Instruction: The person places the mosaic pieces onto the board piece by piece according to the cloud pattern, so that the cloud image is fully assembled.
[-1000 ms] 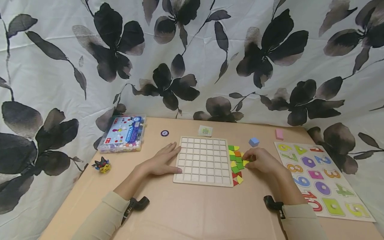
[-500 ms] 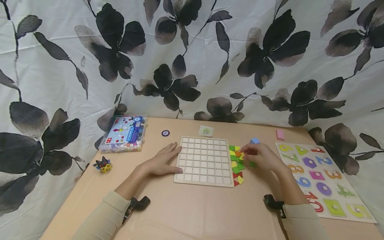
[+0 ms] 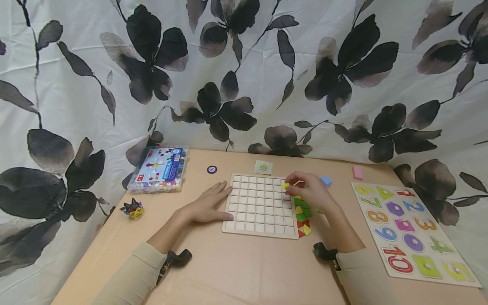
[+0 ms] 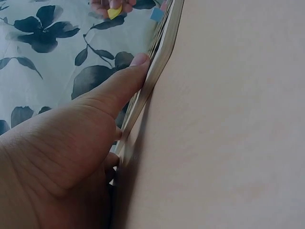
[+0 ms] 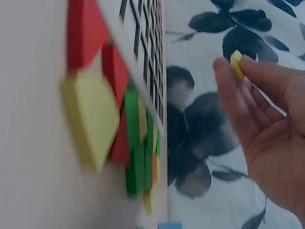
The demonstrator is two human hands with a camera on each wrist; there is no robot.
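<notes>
Only wrist views show the yellow piece [image 5: 237, 64] seemingly raised.

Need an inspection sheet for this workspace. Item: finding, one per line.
Surface: tan table, no spill seen.
Job's things: grid board, no piece seen in its visible cells; loose coloured pieces along its right edge.
Clutter: plastic box, figurine, round disc, white square, blue block, pink block, number board.
Left hand: touches the grid board's left edge.
Right hand: pinches a yellow piece, raised off the table.
Cables: nothing seen clearly.
Surroundings: floral cloth behind the table.
</notes>
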